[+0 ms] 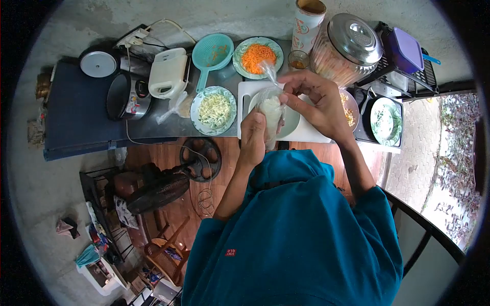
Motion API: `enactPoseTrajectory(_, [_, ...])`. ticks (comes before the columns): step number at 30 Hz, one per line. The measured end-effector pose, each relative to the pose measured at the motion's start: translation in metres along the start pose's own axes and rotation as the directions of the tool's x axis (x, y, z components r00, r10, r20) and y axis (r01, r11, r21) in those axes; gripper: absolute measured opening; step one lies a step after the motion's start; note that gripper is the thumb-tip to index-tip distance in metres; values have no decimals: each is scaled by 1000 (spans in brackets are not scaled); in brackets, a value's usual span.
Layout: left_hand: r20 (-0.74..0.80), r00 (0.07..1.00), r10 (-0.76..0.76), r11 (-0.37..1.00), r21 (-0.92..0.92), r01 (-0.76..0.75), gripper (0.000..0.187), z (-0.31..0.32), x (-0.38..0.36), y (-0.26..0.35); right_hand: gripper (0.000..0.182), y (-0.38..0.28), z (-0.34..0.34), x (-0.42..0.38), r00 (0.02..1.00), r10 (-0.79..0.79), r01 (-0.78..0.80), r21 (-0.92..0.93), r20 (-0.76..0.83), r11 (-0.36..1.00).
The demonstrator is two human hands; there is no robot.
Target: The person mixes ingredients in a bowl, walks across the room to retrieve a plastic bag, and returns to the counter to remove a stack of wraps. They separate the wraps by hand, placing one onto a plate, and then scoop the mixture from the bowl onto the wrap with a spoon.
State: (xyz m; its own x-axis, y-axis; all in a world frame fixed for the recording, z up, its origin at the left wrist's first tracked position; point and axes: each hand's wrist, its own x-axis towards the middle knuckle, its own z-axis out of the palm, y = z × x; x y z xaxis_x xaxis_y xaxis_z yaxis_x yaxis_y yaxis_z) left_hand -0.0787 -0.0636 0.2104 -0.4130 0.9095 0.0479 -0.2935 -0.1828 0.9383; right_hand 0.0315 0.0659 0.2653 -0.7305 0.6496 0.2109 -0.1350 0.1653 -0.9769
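Note:
A clear plastic bag with a soft white filling is held up over the white cutting board and a pale bowl. My left hand wraps around the filled lower part. With the fingertips of my right hand I pinch the bag's twisted neck, whose loose end points up and left. Behind the bag sits a plate of shredded orange carrot. Left of the board is a plate of chopped pale green vegetable. A bowl of yellowish pieces is partly hidden behind my right hand.
A green colander, a white sandwich maker and a dark pot stand to the left. At the back are a small glass, a paper-wrapped cylinder and a large lidded jar. A patterned plate lies right.

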Motion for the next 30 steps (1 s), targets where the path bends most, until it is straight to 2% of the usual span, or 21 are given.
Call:
enactPoseTrajectory(2, [19,1000,-6,1000,4,6,52,0,1,0,20,-3,-1,2,1000,5,-5,-22,-5,1000])
enactPoseTrajectory(4, [50,999,13,999,32,-15,52,-3,1,-3,20,-8,-4,6,999,-13,23,-233,45,972])
enactPoseTrajectory(8, [97,995,1,999,47,-5,54,-4,2,-1,20,-8,-4,9,994,-14,39,-223,112,974])
enactPoseTrajectory(10, [-34,993,117,993,39,-116,41,2,6,11,18,-12,1,8,982,-105,137,-208,158,968])
enactPoseTrajectory(11, [-29,992,121,992,35,-120,41,0,9,16,18,-16,4,6,982,-108,141,-213,156,967])
enactPoseTrajectory(13, [44,945,324,862,398,-314,23,-12,18,31,18,-27,8,3,971,-111,162,-244,212,956])
enactPoseTrajectory(14, [54,943,328,864,387,-323,23,-14,20,41,10,-26,7,1,962,-46,114,-243,269,963])
enactPoseTrajectory(16, [255,903,346,651,627,-427,13,-17,20,61,9,-32,5,0,949,-75,156,-251,307,955])
enactPoseTrajectory(17, [263,900,348,652,622,-434,13,-20,18,66,8,-35,4,0,931,-102,195,-242,352,950])
enactPoseTrajectory(18, [282,943,179,780,544,-311,13,-23,13,71,7,-35,1,-1,896,-141,241,-194,420,951])
enactPoseTrajectory(19, [316,949,5,871,464,-159,14,-23,8,76,7,-37,-1,-4,898,-141,241,-198,416,950])
enactPoseTrajectory(20, [357,934,-30,924,367,-110,14,-17,2,86,10,-39,-1,-9,866,-186,242,-64,464,968])
enactPoseTrajectory(21, [360,932,-31,924,366,-111,14,-13,-2,94,12,-40,-1,-15,830,-236,232,71,505,970])
enactPoseTrajectory(22, [444,896,-23,934,329,-139,15,-11,-4,101,11,-40,-2,-20,815,-273,230,147,512,962])
enactPoseTrajectory(23, [528,849,-14,945,285,-162,16,-10,-7,104,11,-42,-1,-26,819,-268,229,139,507,964])
enactPoseTrajectory(25, [549,835,-34,950,276,-143,17,-8,-16,105,10,-46,3,-39,821,-266,100,331,505,938])
enactPoseTrajectory(26, [595,803,20,970,183,-160,17,-6,-18,104,13,-50,4,-44,816,-266,48,398,513,916])
enactPoseTrajectory(28, [683,723,100,987,23,-159,18,-10,-27,96,13,-55,6,-56,789,-300,45,436,536,899])
enactPoseTrajectory(30, [667,741,76,987,54,-150,18,-8,-32,98,13,-57,8,-59,779,-331,67,454,532,888])
